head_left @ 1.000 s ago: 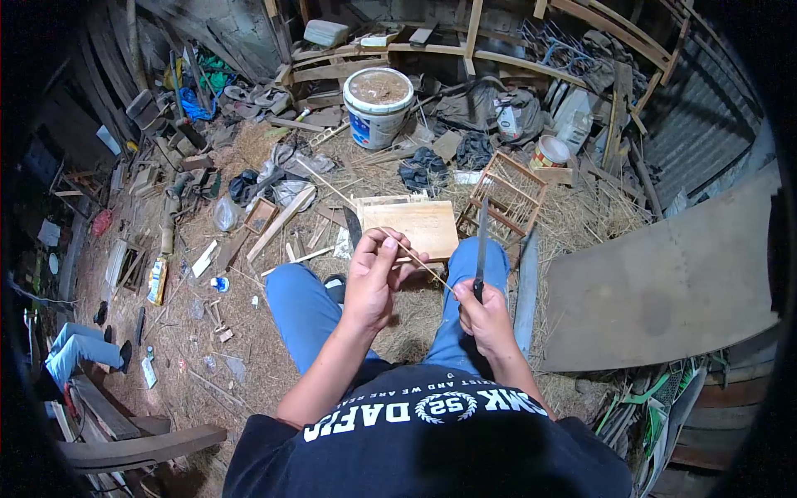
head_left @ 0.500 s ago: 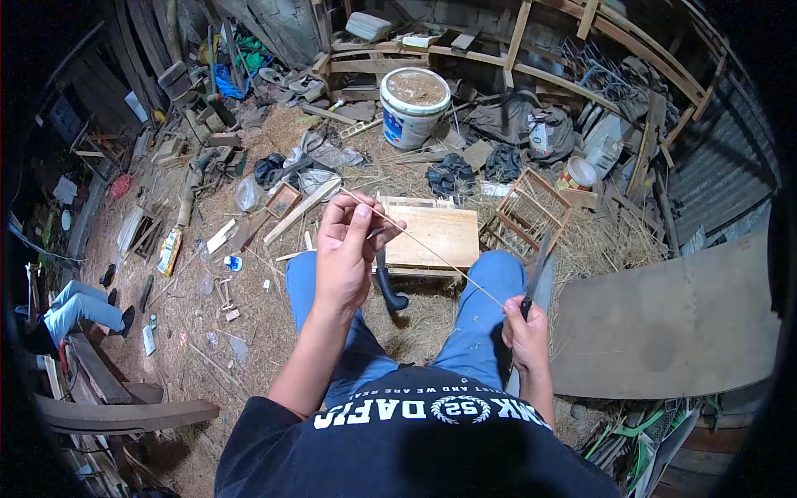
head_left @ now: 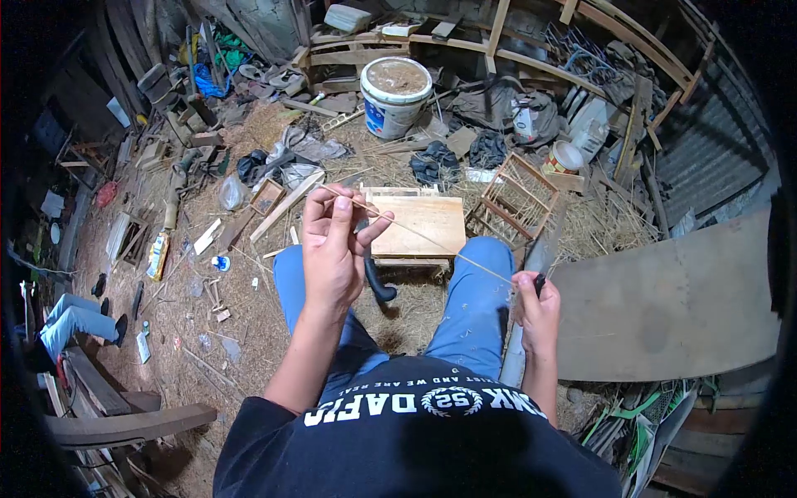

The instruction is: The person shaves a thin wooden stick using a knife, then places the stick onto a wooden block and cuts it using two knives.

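Observation:
A thin wooden strip [head_left: 432,241] stretches slantwise between my two hands, above my knees. My left hand [head_left: 330,241] pinches its upper end between thumb and fingers, the other fingers loosely bent. My right hand [head_left: 538,311] is closed round the black handle of a knife [head_left: 540,285], with the strip's lower end at its thumb. The knife's blade points up and away and is hard to make out against the background. Below the strip, a small wooden bench [head_left: 419,226] stands in front of my knees, with a dark curved handle [head_left: 380,286] beside its left side.
A slatted wooden frame [head_left: 516,197] lies right of the bench. Farther back stands a white bucket [head_left: 396,95]. A large flat sheet [head_left: 664,303] is at my right. Wood scraps and shavings cover the floor; another person's legs [head_left: 79,324] show at far left.
My hands are farther apart, the right one having moved outward along the strip with the knife. The whole view has shifted slightly.

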The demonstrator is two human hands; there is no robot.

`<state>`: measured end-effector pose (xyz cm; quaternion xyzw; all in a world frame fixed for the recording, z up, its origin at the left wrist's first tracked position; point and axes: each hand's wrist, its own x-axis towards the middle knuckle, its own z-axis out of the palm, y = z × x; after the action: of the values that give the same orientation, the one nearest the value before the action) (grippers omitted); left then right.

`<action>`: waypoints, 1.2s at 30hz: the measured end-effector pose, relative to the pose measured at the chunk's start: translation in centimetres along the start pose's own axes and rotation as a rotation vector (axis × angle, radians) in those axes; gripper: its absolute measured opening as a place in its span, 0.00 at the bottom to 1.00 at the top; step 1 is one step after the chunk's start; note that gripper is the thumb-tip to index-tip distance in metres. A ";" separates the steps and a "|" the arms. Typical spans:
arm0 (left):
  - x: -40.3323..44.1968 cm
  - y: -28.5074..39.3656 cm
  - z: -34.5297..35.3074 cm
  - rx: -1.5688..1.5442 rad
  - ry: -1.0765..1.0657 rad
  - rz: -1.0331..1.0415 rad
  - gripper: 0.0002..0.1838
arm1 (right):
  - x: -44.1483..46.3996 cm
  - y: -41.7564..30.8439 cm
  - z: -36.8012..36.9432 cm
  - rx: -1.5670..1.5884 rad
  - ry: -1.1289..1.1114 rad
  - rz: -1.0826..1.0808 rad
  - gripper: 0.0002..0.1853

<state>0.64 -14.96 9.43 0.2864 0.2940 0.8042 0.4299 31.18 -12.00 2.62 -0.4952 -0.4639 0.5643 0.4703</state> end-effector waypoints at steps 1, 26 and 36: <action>-0.1 0.0 0.0 -0.004 -0.014 0.013 0.05 | 0.0 -0.4 0.0 0.027 0.046 -0.005 0.11; -1.4 -2.8 0.7 -0.221 0.119 0.046 0.06 | -0.4 -1.9 5.9 0.661 -0.061 -0.299 0.08; -1.9 -3.6 1.0 -0.208 0.218 0.005 0.05 | 0.9 -3.0 6.0 0.723 -0.034 -0.332 0.08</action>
<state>4.15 -14.72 7.15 0.1521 0.2533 0.8577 0.4207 25.37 -11.03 5.98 -0.2064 -0.3169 0.6156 0.6914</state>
